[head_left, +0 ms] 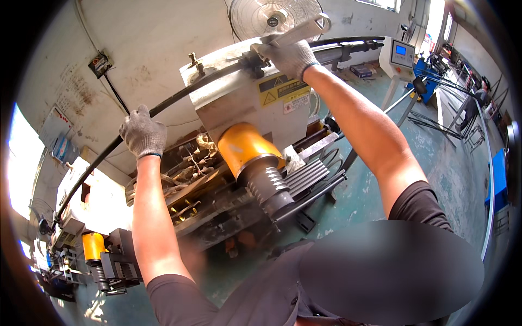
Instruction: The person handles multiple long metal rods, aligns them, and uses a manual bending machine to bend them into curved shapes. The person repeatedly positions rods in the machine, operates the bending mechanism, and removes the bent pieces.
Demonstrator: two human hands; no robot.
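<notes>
A long dark ribbed rod slants from the lower left up across the top of a pale machine. My left hand, in a grey knit glove, is closed around the rod left of the machine. My right hand, gloved the same way, grips a grey metal wrench above the machine top. The wrench's holed end points up and right; its other end is partly hidden by my fingers. Beside that hand, a metal clamp fitting sits around the rod.
A yellow motor housing juts from the machine toward me. Cluttered metal parts lie on a bench behind it. A control box with a screen stands right, a fan at the back. Another machine is lower left; a person is far right.
</notes>
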